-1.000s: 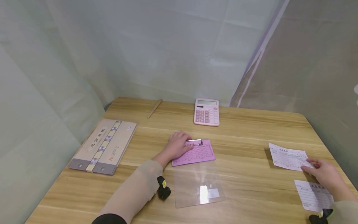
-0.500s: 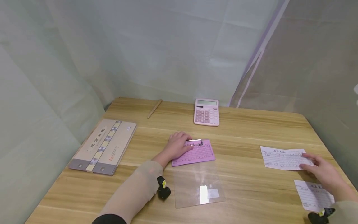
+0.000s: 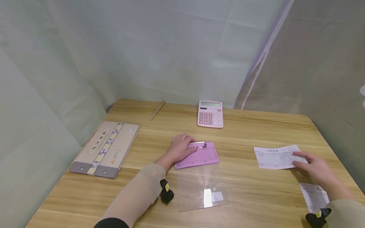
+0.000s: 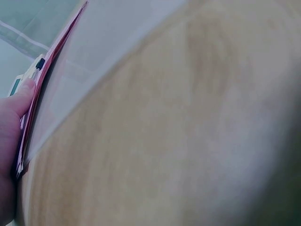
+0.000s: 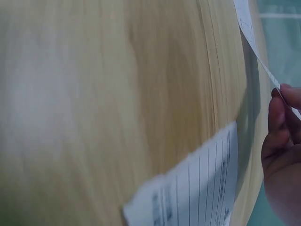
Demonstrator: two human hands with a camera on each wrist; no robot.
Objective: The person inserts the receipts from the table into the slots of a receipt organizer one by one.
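A clear clipboard point(image 3: 196, 196) lies flat in the middle of the table, with pink printed forms point(image 3: 203, 157) under its metal clip point(image 3: 199, 144). My left hand point(image 3: 179, 150) holds it at the left end of the clip, fingers on the far side and thumb on the near side, over the forms. To the right, my right hand point(image 3: 315, 166) pinches a white printed slip point(image 3: 275, 157) by its right end between thumb and fingers. That slip is raised over the table, as the right wrist view shows. Another white slip point(image 5: 197, 183) lies below, partly covered by the right forearm in the head view.
A beige and grey booklet bundle point(image 3: 104, 148), bound by a patterned band, lies at the left of the wooden table point(image 3: 251, 196). Toward the back are a thin wooden stick point(image 3: 157, 110) and a pink calculator point(image 3: 210, 114). Pale curtains point(image 3: 171, 53) hang behind.
My right hand has moved left, carrying the white slip toward the clipboard. The left hand and the clipboard have stayed where they were.
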